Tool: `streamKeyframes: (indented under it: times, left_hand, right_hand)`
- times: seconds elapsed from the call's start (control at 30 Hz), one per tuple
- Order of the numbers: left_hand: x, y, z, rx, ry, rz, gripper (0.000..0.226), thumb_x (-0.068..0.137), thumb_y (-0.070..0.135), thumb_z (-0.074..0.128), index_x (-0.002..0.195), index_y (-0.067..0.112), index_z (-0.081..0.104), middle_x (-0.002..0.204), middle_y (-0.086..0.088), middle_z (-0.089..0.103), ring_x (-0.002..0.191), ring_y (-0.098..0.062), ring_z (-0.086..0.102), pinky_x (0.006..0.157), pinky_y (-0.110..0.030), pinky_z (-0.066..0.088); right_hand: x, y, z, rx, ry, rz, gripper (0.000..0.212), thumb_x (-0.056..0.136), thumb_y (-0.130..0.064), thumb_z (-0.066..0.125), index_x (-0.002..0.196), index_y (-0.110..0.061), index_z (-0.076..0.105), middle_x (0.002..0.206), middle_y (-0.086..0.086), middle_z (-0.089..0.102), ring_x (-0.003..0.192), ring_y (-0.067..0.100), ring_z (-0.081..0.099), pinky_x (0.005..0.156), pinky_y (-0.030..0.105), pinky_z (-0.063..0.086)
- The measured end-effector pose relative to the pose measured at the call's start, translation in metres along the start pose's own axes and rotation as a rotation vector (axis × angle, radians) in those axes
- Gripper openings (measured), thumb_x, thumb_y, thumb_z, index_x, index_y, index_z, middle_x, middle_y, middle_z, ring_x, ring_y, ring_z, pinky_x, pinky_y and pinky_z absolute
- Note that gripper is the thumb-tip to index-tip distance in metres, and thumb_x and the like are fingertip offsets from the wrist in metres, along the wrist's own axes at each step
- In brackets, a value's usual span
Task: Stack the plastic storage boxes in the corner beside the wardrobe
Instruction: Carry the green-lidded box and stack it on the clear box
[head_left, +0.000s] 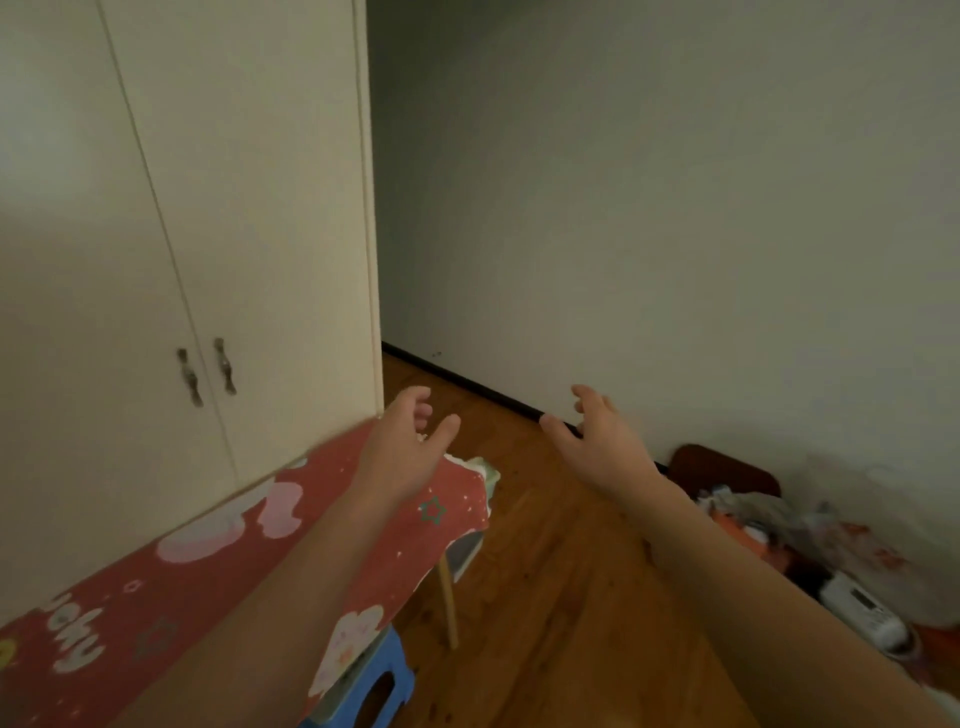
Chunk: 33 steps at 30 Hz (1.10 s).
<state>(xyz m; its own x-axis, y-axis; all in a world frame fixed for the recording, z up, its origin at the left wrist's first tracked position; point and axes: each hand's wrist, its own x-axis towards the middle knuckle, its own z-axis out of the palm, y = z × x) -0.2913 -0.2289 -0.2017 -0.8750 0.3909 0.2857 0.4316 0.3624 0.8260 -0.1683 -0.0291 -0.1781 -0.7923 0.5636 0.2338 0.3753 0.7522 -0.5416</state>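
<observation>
Progress: nil as far as visible. No boxes in view, so their look & location can't be told. Corner (415, 374) beside wardrobe (234, 234) shows only floor. Left hand (402, 447) & right hand (597, 441) held out apart, fingers loosely spread, holding nothing. Stacking all left to do.

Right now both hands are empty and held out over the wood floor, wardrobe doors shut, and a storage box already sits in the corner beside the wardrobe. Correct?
Not quite. The head view shows no box in the corner beside the wardrobe: only bare wood floor there. The rest holds: left hand and right hand are empty, and the wardrobe doors are shut.
</observation>
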Motion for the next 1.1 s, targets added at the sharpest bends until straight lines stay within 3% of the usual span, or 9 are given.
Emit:
streamKeyframes:
  times: [0.6, 0.83, 1.1]
  left_hand:
    - [0.166, 0.008, 0.168, -0.024, -0.186, 0.031, 0.056, 0.092, 0.047, 0.06, 0.141, 0.028, 0.04, 0.126, 0.01, 0.053, 0.111, -0.007, 0.053, 0.087, -0.026, 0.045]
    - [0.239, 0.029, 0.25, -0.058, -0.143, 0.016, 0.055, 0.093, 0.045, 0.059, 0.142, 0.027, 0.04, 0.122, 0.011, 0.054, 0.107, -0.004, 0.054, 0.078, -0.019, 0.042]
    - [0.314, 0.046, 0.327, -0.059, -0.063, -0.018, 0.052, 0.093, 0.042, 0.06, 0.14, 0.026, 0.043, 0.118, 0.013, 0.055, 0.105, -0.001, 0.054, 0.083, -0.021, 0.045]
  right_hand:
    - [0.162, 0.139, -0.002, -0.027, 0.049, 0.123, 0.074, 0.092, -0.064, 0.045, 0.151, -0.022, 0.026, 0.15, 0.004, 0.04, 0.127, 0.023, 0.051, 0.099, 0.041, 0.049]
    - [0.259, 0.203, -0.009, 0.027, 0.037, 0.085, 0.073, 0.094, -0.061, 0.045, 0.151, -0.022, 0.025, 0.15, 0.005, 0.039, 0.126, 0.023, 0.052, 0.099, 0.04, 0.049]
    - [0.367, 0.269, -0.018, 0.008, -0.015, 0.039, 0.072, 0.093, -0.063, 0.044, 0.151, -0.022, 0.027, 0.149, 0.003, 0.041, 0.125, 0.021, 0.053, 0.098, 0.038, 0.05]
